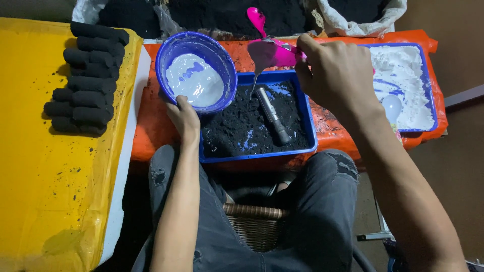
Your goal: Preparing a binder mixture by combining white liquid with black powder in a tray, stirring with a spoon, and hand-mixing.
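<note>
My left hand (pixel 183 117) grips the near rim of a tilted blue bowl (pixel 174 50) that holds a grey-white liquid. My right hand (pixel 339 75) holds a pink ladle (pixel 275 53) tipped over a blue tray (pixel 308 126). A thin grey stream runs from the ladle down into the black powder (pixel 237 128) in that tray. A metal tube (pixel 271 113) lies on the powder.
Black cylindrical briquettes (pixel 85 75) are stacked on a yellow sheet (pixel 45 186) at left. A second blue tray (pixel 428 70) with white powder and a white spoon (pixel 392 107) sits at right. Sacks of black powder (pixel 227 15) stand behind. My knees and a wicker stool (pixel 257 226) are below.
</note>
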